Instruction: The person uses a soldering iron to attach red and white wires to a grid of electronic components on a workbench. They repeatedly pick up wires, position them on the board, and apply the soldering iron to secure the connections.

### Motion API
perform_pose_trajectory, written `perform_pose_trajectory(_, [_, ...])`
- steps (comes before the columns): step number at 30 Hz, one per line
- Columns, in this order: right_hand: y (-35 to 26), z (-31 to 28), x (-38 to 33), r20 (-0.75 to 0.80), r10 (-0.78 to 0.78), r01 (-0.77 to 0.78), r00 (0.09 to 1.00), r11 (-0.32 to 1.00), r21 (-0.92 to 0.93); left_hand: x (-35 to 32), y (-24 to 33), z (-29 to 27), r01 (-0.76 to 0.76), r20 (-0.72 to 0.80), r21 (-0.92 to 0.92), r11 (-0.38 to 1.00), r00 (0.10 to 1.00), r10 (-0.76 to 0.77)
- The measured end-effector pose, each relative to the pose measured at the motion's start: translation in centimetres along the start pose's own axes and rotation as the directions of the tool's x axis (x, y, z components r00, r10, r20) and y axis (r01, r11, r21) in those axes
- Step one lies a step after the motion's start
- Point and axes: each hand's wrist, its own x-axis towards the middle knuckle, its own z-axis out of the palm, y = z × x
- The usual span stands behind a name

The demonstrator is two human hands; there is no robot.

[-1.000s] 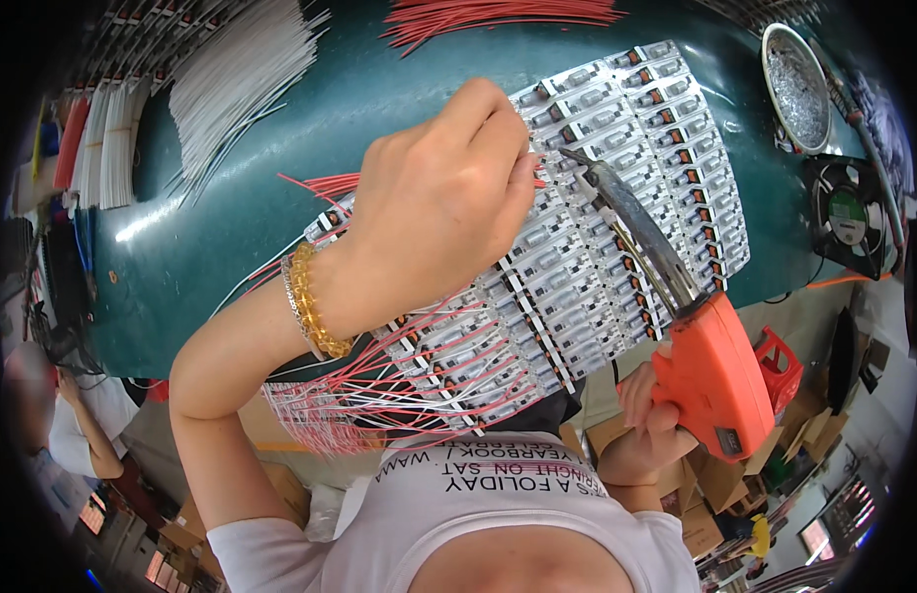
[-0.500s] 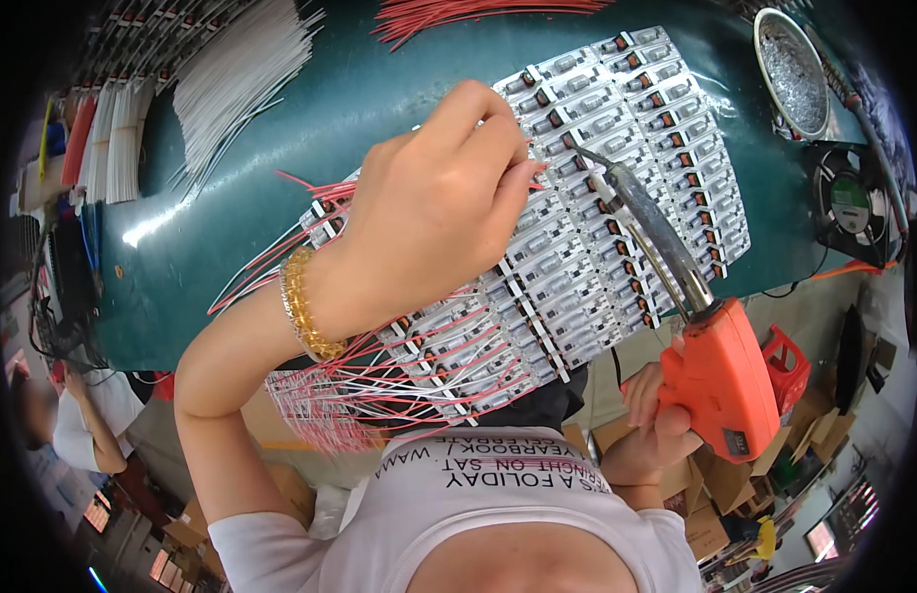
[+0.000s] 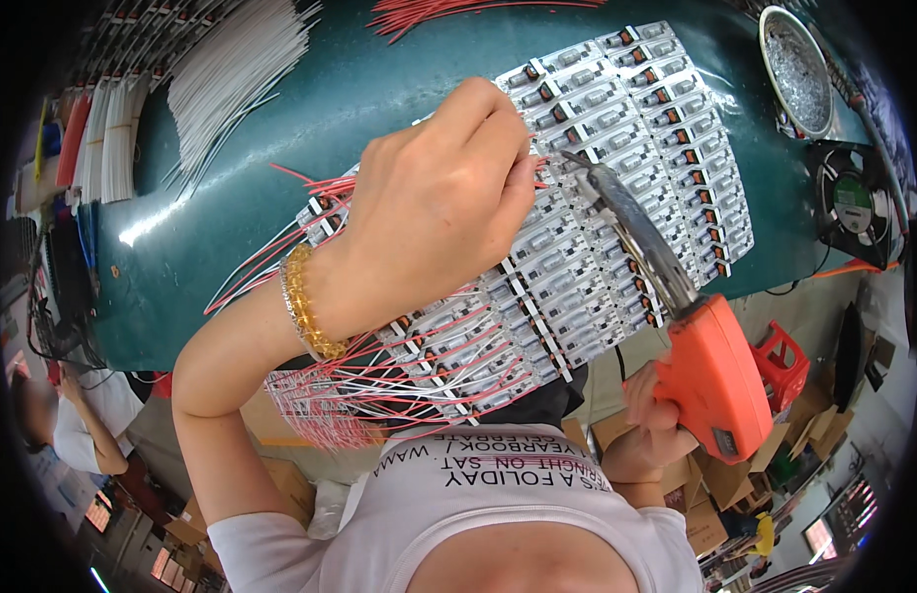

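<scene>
My left hand (image 3: pixel 434 193), a yellow beaded bracelet on its wrist, is closed in a pinch over a panel of small circuit boards (image 3: pixel 602 104). Short red wire ends (image 3: pixel 541 170) stick out beyond its fingertips. Wrapped round the handle of an orange-red soldering gun (image 3: pixel 723 381), my right hand (image 3: pixel 651 420) holds it below the panel's right side. The gun's dark tip points up and left, close to the left fingertips; whether it touches a board I cannot tell. Red and white wires (image 3: pixel 419 371) trail from the panel's lower left rows.
White wires (image 3: pixel 236 84) lie in a bundle at the far left, red wires (image 3: pixel 478 12) at the far edge. A metal bowl of silvery scraps (image 3: pixel 799 74) and a small black fan (image 3: pixel 854 203) are at the right. A red stool (image 3: pixel 783 366) and cardboard boxes stand below. Another person (image 3: pixel 87 420) is at left.
The soldering gun has shifted slightly left and its tip has come down a little, nearer my left fingertips. My left hand stays nearly in place, still pinching.
</scene>
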Motion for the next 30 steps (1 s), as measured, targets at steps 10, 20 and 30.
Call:
perform_pose_trajectory(10, [0.1, 0.1, -0.5, -0.090, 0.143, -0.125, 0.986, 0.976, 0.178, 0.1, 0.1, 0.1, -0.015, -0.011, 0.014, 1.000, 1.000, 0.015])
perform_pose_trajectory(20, [2.0, -3.0, -2.2, 0.019, 0.068, -0.070, 0.998, 0.977, 0.203, -0.5, 1.0, 0.1, 0.028, 0.029, -0.018, 0.999, 0.999, -0.028])
perform_pose_trajectory(30, [-0.4, -0.5, -0.8, 0.102, -0.067, 0.075, 0.992, 0.994, -0.075, -0.5, 1.0, 0.3, 0.014, 0.023, 0.009, 1.000, 1.000, -0.014])
